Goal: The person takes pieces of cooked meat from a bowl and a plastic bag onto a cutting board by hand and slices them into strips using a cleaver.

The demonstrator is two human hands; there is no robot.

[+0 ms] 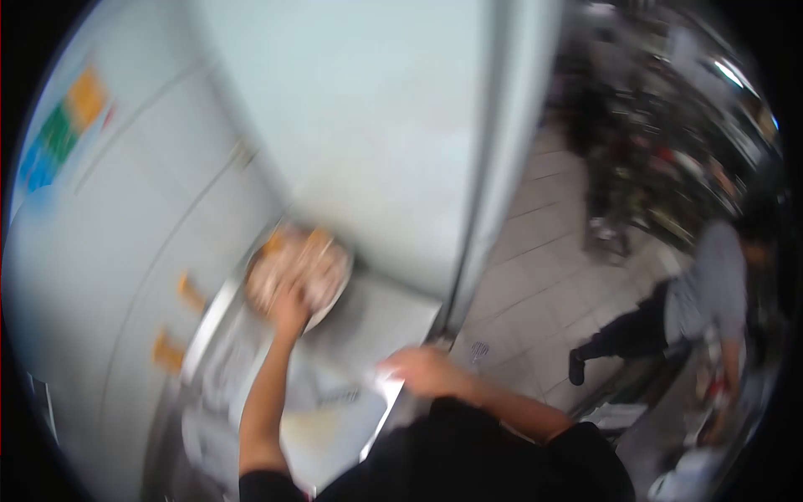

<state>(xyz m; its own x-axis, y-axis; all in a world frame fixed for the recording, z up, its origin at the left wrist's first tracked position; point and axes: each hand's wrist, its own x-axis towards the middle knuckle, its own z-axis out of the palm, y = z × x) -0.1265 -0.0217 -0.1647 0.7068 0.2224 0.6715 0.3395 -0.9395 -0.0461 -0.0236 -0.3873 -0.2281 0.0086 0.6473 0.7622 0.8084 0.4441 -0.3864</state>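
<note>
A worker in a black short-sleeved top reaches with the left hand into a round, pale-rimmed bowl filled with pinkish-white pieces in a kitchen work area. The bowl sits at the far left of a grey, metallic-looking surface, in the corner between two pale walls, its mouth facing upward. Its round outline shows no clear long axis; which way the blurred pieces point cannot be told. Orange patches show along the bowl's far side. The left forearm runs from near to far, fingers pointing away from the worker among the pieces; whether that grip is spread or pinching a piece cannot be told. The right hand, smeared by motion, is at the surface's right edge beside a small white patch, pointing left, its grip likewise unreadable. At right, across a tiled floor, stands a person in a grey top and dark trousers.
</note>
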